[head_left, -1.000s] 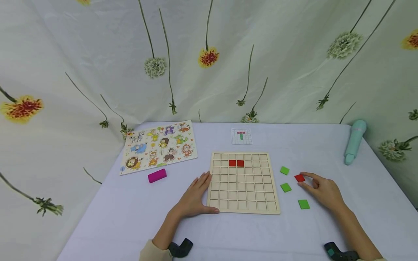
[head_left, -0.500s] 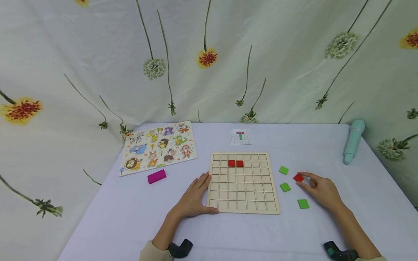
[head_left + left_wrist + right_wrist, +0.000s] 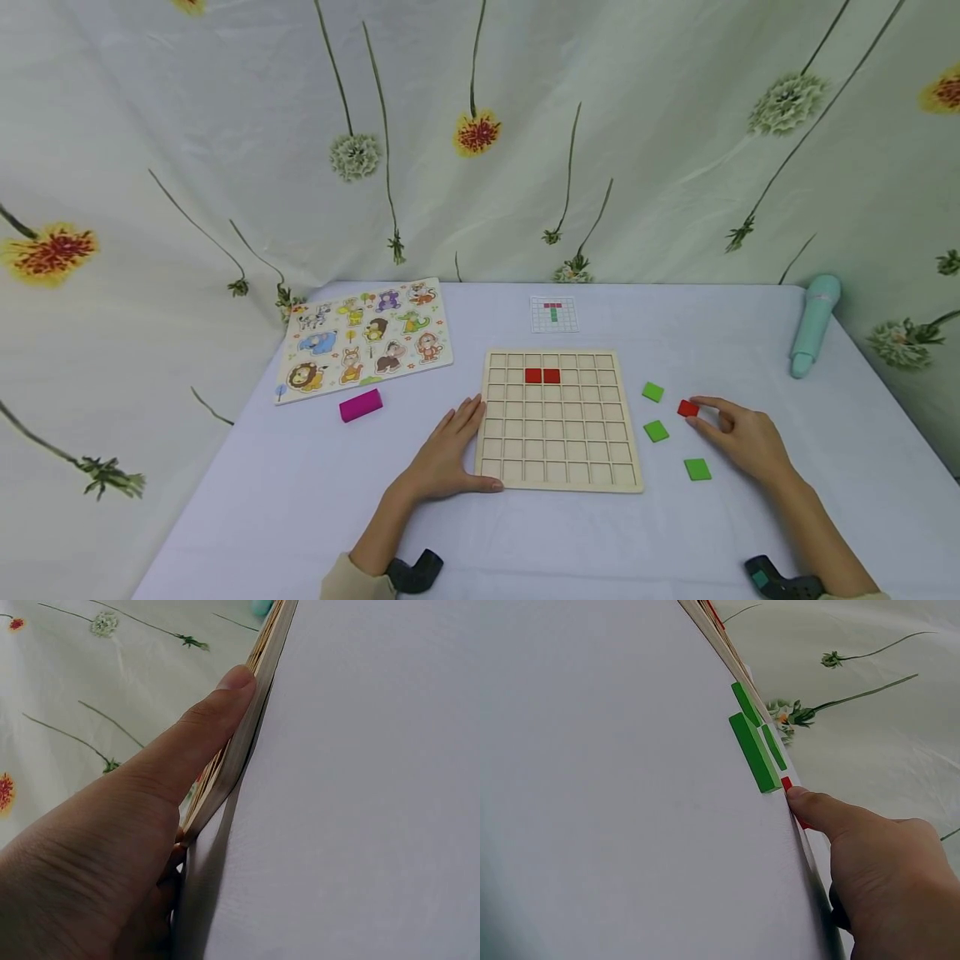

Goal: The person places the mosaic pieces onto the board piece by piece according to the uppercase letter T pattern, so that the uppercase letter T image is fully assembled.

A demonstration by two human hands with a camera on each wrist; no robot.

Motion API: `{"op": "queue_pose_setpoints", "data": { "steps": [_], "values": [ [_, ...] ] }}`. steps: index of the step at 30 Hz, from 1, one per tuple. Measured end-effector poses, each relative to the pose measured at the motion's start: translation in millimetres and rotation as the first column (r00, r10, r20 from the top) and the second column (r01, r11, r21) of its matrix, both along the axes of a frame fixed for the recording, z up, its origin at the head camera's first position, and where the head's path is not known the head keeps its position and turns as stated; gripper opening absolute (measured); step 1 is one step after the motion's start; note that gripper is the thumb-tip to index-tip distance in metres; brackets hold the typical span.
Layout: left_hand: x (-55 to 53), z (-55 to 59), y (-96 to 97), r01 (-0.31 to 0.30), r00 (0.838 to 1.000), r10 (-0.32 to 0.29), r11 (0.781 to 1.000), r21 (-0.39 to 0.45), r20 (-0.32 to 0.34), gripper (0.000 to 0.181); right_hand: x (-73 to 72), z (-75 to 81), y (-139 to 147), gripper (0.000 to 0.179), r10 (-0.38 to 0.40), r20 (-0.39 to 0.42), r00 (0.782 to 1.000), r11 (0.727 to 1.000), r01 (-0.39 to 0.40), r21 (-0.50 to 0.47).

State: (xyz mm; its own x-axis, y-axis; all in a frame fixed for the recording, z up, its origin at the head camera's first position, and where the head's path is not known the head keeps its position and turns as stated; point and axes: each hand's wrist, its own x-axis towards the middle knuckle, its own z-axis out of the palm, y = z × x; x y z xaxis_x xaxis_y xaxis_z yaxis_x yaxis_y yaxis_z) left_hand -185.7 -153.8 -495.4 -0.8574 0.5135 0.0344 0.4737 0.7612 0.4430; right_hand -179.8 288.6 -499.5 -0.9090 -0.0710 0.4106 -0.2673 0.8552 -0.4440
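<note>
A square wooden grid board point(image 3: 558, 421) lies on the white table, with two red tiles point(image 3: 542, 376) side by side in its second row from the far side. My left hand point(image 3: 450, 458) rests on the board's near left corner, fingers straight along the left edge and thumb on the near edge, as the left wrist view confirms. Right of the board, my right hand point(image 3: 746, 437) pinches a red square tile point(image 3: 687, 408) between thumb and index finger. Several green square tiles point(image 3: 656, 431) lie between board and hand; the right wrist view shows them point(image 3: 755, 754) just beyond the thumb.
Behind the board lies a small pattern card point(image 3: 554, 314) with a red and green T shape. An animal puzzle board point(image 3: 365, 340) and a magenta block point(image 3: 361, 405) lie to the left. A mint-green microphone-like object point(image 3: 815, 327) sits at the far right.
The red tile turns slightly in my right fingers, from a diamond-like angle to squarer with the board. My left hand stays in place.
</note>
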Motion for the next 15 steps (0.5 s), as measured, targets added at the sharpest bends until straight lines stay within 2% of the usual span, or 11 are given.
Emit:
{"op": "queue_pose_setpoints", "data": {
  "steps": [7,15],
  "values": [
    [0.2,0.8,0.5,0.003,1.0,-0.003,1.0,0.005,0.0,0.119,-0.9,-0.4,-0.4,0.029,-0.013,0.024,1.0,1.0,0.013,-0.008],
    [0.1,1.9,1.0,-0.008,1.0,0.008,1.0,-0.009,0.011,0.119,-1.9,-0.6,-0.7,0.027,0.005,-0.024,1.0,1.0,-0.005,-0.014]
  ]
}}
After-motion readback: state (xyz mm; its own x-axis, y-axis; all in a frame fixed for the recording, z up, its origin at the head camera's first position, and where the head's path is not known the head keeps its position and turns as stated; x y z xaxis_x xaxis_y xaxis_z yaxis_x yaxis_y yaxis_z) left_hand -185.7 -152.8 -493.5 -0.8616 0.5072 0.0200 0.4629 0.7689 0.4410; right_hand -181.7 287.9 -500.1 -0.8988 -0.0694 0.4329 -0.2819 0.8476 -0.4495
